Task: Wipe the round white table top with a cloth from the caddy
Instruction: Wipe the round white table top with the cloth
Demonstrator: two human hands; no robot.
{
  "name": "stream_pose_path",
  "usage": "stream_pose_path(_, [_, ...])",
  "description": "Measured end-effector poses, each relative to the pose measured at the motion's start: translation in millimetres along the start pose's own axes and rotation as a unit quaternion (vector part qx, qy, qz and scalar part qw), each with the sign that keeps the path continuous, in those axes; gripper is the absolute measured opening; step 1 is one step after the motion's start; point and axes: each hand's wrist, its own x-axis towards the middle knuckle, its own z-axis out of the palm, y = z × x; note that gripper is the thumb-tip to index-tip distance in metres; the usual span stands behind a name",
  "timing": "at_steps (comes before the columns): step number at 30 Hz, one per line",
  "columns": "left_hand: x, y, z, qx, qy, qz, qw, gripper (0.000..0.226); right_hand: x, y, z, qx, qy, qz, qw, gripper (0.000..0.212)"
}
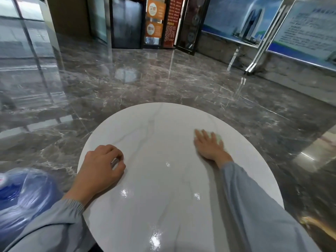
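Note:
The round white table top (163,160) with faint grey veins fills the lower middle of the view. My right hand (209,145) lies flat with straight fingers on a pale green cloth (219,138), pressing it onto the table's right side; only the cloth's far edge shows past my fingers. My left hand (102,165) rests on the table's left edge with its fingers curled under, holding nothing. The caddy is not in view.
A blue water bottle in clear plastic wrap (20,195) stands at the lower left beside the table. Glossy dark marble floor (163,84) surrounds the table. Display boards on metal legs (254,66) stand at the far right, dark doors at the back.

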Motion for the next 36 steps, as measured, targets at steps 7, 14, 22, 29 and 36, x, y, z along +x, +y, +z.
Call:
stream_pose_path(7, [-3, 0, -1, -0.009, 0.007, -0.009, 1.000, 0.026, -49, -170, 60, -0.042, -0.042, -0.251, 0.966, 0.054])
stream_pose_path(14, [-3, -2, -3, -0.017, 0.002, -0.015, 1.000, 0.024, -65, -94, 44, -0.030, -0.025, -0.229, 0.973, 0.053])
stream_pose_path(22, [-1, -4, -2, -0.009, -0.017, -0.019, 1.000, 0.022, -70, 131, -9, 0.012, 0.019, 0.070, 0.997, 0.058])
stream_pose_path(29, [-2, 0, -3, -0.004, -0.004, -0.013, 1.000, 0.024, -75, 153, -8, 0.000, 0.018, 0.128, 0.992, 0.057])
stream_pose_path(36, [0, 2, -2, 0.002, -0.008, -0.005, 1.000, 0.026, -96, -2, 32, -0.015, -0.014, -0.091, 0.996, 0.056])
